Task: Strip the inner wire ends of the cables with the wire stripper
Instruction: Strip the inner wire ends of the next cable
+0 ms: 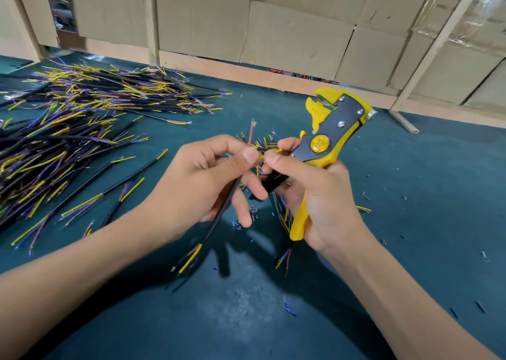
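Observation:
My left hand (210, 176) grips a short black cable (219, 217) that slants down to the left, its lower end showing yellow and pink inner wires. My right hand (315, 195) holds the yellow and black wire stripper (334, 124) by its handles, jaws pointing up and away. The right thumb and forefinger also pinch a yellow inner wire (271, 153) at the cable's upper end, close to my left thumb. A pink stripped wire (252, 132) sticks up behind my fingers. The stripper's jaws are off the cable.
Two big heaps of black cables (82, 107) with yellow and purple wire ends cover the left of the green mat (410, 195). A few cables lie under my right hand. Small bits of cut insulation (290, 310) are scattered around. Cardboard boxes (273, 31) and wooden slats wall the back.

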The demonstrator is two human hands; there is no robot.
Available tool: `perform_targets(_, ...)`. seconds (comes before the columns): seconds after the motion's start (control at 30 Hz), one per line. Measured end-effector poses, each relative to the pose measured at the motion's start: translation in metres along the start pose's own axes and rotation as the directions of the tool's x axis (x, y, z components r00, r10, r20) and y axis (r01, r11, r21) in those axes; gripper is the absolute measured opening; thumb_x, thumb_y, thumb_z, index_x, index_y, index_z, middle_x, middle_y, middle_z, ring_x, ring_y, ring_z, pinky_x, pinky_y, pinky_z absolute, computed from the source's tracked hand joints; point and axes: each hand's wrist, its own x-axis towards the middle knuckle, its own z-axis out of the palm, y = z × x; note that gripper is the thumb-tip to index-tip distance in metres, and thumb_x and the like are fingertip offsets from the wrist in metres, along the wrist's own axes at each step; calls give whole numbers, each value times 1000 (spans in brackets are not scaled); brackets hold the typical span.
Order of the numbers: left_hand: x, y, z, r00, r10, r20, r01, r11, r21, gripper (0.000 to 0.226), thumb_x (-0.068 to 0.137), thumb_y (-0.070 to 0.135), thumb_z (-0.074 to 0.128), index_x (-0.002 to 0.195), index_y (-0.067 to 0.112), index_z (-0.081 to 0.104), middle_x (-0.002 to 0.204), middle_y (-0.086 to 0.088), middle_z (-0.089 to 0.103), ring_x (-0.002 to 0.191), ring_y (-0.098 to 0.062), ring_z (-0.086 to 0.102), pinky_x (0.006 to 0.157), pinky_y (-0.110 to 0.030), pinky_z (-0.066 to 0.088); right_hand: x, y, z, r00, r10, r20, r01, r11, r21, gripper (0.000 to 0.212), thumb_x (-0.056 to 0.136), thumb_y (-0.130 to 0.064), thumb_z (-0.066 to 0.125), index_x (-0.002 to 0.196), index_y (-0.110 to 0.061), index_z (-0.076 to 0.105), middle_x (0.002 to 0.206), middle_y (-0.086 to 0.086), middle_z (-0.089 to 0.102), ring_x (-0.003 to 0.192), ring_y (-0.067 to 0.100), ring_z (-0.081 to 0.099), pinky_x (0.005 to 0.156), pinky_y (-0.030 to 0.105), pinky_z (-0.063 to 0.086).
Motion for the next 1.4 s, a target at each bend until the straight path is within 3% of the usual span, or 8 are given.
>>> perform_targets(0.23, 0, -5, 2, 996, 33, -85, -49, 979, -198, 16, 94, 24, 59, 97, 9, 62, 76, -14, 69, 53, -21, 52, 58, -29, 47, -2, 8, 2, 999, 32, 8, -32, 999, -5, 17, 79, -2, 71, 92, -4, 60, 79, 21, 59, 73, 38, 60, 71, 51, 56)
perform_targets(0.37, 1, -3, 1, 998, -55, 4, 52, 917, -397, 15, 92, 25, 56, 98, 13, 64, 76, -13, 65, 47, -13, 43, 40, -19, 34, -2, 8, 1, 1000, 24, -8, -24, 1000, -15, 14, 79, -5, 72, 89, -6, 63, 81, 19, 59, 77, 37, 60, 73, 55, 58)
perform_targets(0.53, 1, -9, -4, 962, 250, -105, -233, 960, 157, 18, 100, 30, 54, 101, 13, 60, 71, -6, 69, 40, -13, 37, 43, -18, 32, -3, 7, 1, 1000, -15, 12, 15, 999, -47, 6, 80, -5, 70, 80, -10, 67, 71, 13, 62, 66, 31, 61, 66, 47, 57)
perform_targets(0.63, -3, -12, -10, 903, 430, -11, -345, 738, 579, 12, 103, 37, 48, 105, 26, 51, 78, 9, 71, 46, -9, 48, 50, -15, 37, -6, 6, 0, 995, 45, 92, -46, 999, 6, 8, 86, -13, 64, 83, -6, 69, 74, 18, 62, 65, 34, 62, 64, 47, 56)
perform_targets(0.73, -2, -8, -15, 851, 525, -15, -337, 568, 751, 5, 103, 32, 49, 107, 30, 48, 79, 18, 69, 50, 0, 52, 53, -3, 32, -10, 8, 1, 975, 95, 198, -109, 992, 61, 20, 89, -14, 60, 94, 5, 64, 76, 20, 65, 66, 36, 65, 63, 49, 57)
perform_targets(0.87, -1, -4, -21, 840, 542, -24, -336, 554, 762, 8, 101, 31, 55, 102, 26, 50, 72, 15, 71, 45, -2, 46, 50, -4, 30, -11, 11, 3, 981, 29, 192, -33, 999, 17, 17, 90, -15, 62, 94, -1, 72, 79, 19, 68, 67, 35, 67, 64, 48, 58)
perform_targets(1.17, 0, -8, -20, 925, 375, -59, -306, 829, 468, 12, 93, 45, 54, 99, 34, 51, 73, 4, 72, 42, -18, 39, 47, -22, 32, -10, 11, 3, 973, 115, 198, -118, 993, 5, 26, 90, -13, 63, 107, 5, 71, 78, 20, 67, 66, 34, 65, 62, 49, 58)
perform_targets(1.4, -3, -4, -19, 884, 449, 134, -445, 714, 540, 12, 99, 18, 56, 111, 20, 53, 70, 4, 70, 47, -3, 46, 51, -8, 31, -13, 14, 8, 997, -58, 50, 54, 995, 88, 24, 88, -6, 65, 109, 6, 69, 73, 18, 59, 66, 36, 60, 67, 48, 55)
